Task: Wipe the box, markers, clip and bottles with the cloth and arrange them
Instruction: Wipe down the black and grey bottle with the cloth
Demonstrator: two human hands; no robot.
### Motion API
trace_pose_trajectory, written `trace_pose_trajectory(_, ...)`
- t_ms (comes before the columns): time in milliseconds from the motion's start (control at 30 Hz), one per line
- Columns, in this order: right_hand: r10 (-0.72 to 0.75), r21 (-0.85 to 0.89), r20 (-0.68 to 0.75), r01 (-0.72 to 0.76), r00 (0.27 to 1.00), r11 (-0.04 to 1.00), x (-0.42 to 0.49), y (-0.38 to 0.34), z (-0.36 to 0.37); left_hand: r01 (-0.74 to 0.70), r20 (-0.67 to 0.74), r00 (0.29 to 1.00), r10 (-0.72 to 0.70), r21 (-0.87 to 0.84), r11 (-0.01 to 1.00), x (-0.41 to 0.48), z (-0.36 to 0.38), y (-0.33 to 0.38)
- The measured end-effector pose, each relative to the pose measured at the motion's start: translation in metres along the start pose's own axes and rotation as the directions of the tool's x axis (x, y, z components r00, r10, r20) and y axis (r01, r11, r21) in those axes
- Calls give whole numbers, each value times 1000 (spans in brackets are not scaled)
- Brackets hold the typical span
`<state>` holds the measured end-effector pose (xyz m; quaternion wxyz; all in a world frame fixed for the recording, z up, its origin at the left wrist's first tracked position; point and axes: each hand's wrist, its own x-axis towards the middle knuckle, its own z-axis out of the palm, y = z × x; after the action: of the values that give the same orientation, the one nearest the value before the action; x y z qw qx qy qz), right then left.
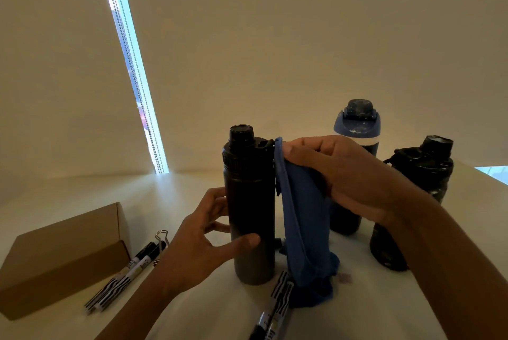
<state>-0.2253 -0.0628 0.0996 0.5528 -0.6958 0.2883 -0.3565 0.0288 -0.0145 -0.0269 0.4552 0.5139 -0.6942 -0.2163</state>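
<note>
A tall black bottle [251, 210] stands upright in the middle of the white table. My left hand [200, 240] grips its lower body, thumb across the front. My right hand [338, 174] holds a blue cloth [305, 229] against the bottle's right side near the cap; the cloth hangs down to the table. Behind my right hand stands a blue-lidded bottle [357, 125], and a dark bottle [417, 194] stands at the right. A brown cardboard box [60, 254] lies at the left, with two markers [123, 276] and a metal clip [161, 238] beside it. Two more markers [275, 309] lie in front.
The white table [176, 202] meets a pale wall at the back. A bright window strip [129, 64] runs down the wall at the left. The table's right edge [478, 174] lies just past the dark bottle.
</note>
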Motion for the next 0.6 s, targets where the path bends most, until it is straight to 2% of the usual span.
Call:
trace_pose_trajectory(100,39,-33,61,-37,997,999,1,-10,-1,-9,2,1000,9,13,1000,-1,0,2)
trace_pose_trajectory(267,104,204,96,-122,990,971,-8,7,-1,-32,31,999,32,6,999,-1,2,5)
trace_pose_trajectory(367,130,277,76,-147,989,950,-13,23,-5,-45,32,998,44,11,999,0,5,3)
trace_pose_trajectory(500,121,298,46,-129,992,946,-17,31,-8,-64,40,997,63,7,998,1,7,5)
trace_pose_trajectory(600,102,218,13,-102,995,971,-22,36,-10,-58,23,998,58,0,998,0,5,3)
